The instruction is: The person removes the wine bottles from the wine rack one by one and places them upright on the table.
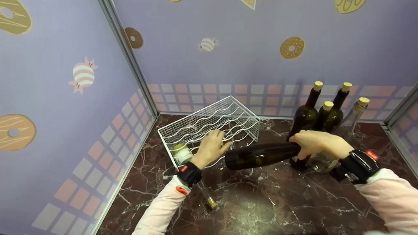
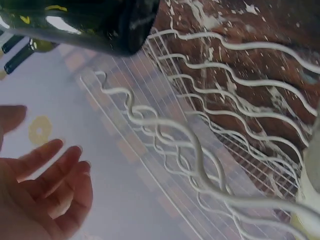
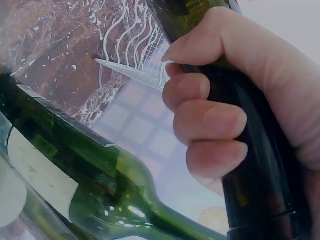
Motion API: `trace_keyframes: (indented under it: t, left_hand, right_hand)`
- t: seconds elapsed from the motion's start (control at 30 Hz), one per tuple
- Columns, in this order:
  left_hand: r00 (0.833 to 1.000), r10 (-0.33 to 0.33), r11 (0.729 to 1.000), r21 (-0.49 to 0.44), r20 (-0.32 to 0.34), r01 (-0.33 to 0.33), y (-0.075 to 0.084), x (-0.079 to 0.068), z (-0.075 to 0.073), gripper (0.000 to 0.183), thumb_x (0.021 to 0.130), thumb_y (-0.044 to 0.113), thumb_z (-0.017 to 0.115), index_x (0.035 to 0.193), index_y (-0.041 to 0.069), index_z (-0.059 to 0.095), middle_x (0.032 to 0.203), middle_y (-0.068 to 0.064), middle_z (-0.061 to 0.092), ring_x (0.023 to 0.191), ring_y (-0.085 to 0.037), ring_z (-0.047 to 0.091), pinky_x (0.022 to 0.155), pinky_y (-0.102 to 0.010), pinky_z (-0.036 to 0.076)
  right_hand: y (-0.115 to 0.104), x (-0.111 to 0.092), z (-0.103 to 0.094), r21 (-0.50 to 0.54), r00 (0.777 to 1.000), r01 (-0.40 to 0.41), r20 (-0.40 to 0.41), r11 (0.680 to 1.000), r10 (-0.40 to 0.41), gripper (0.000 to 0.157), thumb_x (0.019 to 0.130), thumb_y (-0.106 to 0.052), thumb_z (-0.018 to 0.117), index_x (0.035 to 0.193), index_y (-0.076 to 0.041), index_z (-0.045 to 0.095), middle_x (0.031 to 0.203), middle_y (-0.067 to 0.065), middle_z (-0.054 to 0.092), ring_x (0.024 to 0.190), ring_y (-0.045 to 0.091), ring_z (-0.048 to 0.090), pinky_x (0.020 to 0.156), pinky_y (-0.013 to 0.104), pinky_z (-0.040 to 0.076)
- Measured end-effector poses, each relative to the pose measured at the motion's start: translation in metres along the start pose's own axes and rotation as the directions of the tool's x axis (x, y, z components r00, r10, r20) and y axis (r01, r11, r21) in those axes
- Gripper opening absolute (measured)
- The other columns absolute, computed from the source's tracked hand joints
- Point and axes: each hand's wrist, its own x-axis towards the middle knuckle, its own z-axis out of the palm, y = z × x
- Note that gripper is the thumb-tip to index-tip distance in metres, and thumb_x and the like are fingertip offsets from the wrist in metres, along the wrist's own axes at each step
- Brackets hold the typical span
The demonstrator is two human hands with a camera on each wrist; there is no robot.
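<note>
My right hand (image 1: 318,143) grips a dark green wine bottle (image 1: 261,156) round its neck end. The bottle lies nearly level in the air, its base pointing left toward the white wire wine rack (image 1: 210,129). In the right wrist view, curled fingers (image 3: 215,120) wrap that bottle (image 3: 260,165). My left hand (image 1: 210,147) hovers over the front of the rack, empty, with fingers loosely bent; the left wrist view shows the hand (image 2: 45,195) apart from the held bottle's base (image 2: 125,25). A clear bottle with a pale label (image 1: 183,154) lies in the rack's left end, partly behind my left wrist.
Several corked bottles stand at the right: a dark one (image 1: 305,114), others behind it, and a clear one (image 1: 351,119) at the end. The clear bottle's corked neck (image 1: 211,203) sticks out in front of the rack on the dark marbled table (image 1: 261,209). Patterned walls (image 1: 248,65) enclose the back and sides.
</note>
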Motion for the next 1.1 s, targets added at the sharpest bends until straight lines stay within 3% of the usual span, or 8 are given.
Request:
trace_keyframes:
  t: [0.13,0.27,0.47,0.7,1.1]
  left_hand:
    - [0.993,0.033,0.998,-0.057,0.112,-0.027,0.016,0.001,0.01,0.06,0.062,0.059,0.025,0.091,0.009,0.04,0.085,-0.003,0.038,0.074,-0.015,0.036,0.061,-0.027,0.033]
    - [0.986,0.047,0.991,-0.132,0.16,-0.026,0.029,0.001,0.021,0.068,0.056,0.065,0.026,0.096,0.011,0.038,0.088,0.0,0.037,0.076,-0.012,0.036,0.063,-0.027,0.032]
    - [0.985,0.113,0.971,-0.223,0.134,-0.081,0.046,0.003,0.032,0.08,0.043,0.069,0.034,0.101,0.014,0.033,0.092,0.005,0.033,0.081,-0.009,0.032,0.065,-0.025,0.03]
    - [0.987,0.131,0.959,-0.263,0.097,-0.102,0.06,0.005,0.039,0.094,0.034,0.07,0.038,0.107,0.013,0.025,0.097,0.002,0.032,0.087,-0.011,0.03,0.073,-0.026,0.025]
    - [0.979,0.137,0.949,-0.305,0.152,-0.085,0.072,0.006,0.051,0.106,0.023,0.072,0.038,0.11,0.013,0.019,0.093,0.004,0.031,0.079,-0.009,0.033,0.065,-0.024,0.031]
  right_hand:
    - [-0.001,0.002,-0.004,-0.05,1.0,0.017,-0.006,0.999,-0.017,0.031,0.04,-0.015,0.057,0.069,-0.018,0.048,0.052,-0.007,0.041,0.042,0.008,0.037,0.034,0.021,0.029]
    - [-0.004,0.002,-0.006,-0.081,1.0,0.002,0.005,0.997,-0.002,0.029,0.041,-0.015,0.058,0.068,-0.019,0.048,0.054,-0.006,0.041,0.044,0.01,0.036,0.035,0.022,0.028]
    - [-0.008,0.001,-0.009,-0.109,1.0,0.002,0.005,0.994,-0.001,0.027,0.042,-0.017,0.059,0.065,-0.02,0.046,0.054,-0.007,0.041,0.043,0.01,0.035,0.034,0.022,0.028]
    - [-0.012,0.001,-0.013,-0.126,1.0,-0.025,-0.008,0.992,0.024,0.026,0.041,-0.018,0.059,0.063,-0.021,0.045,0.053,-0.006,0.04,0.043,0.01,0.035,0.034,0.023,0.027]
    - [-0.017,0.006,-0.013,-0.148,1.0,-0.012,0.008,0.989,0.013,0.027,0.037,-0.023,0.061,0.059,-0.021,0.045,0.052,-0.008,0.041,0.043,0.009,0.037,0.035,0.023,0.029]
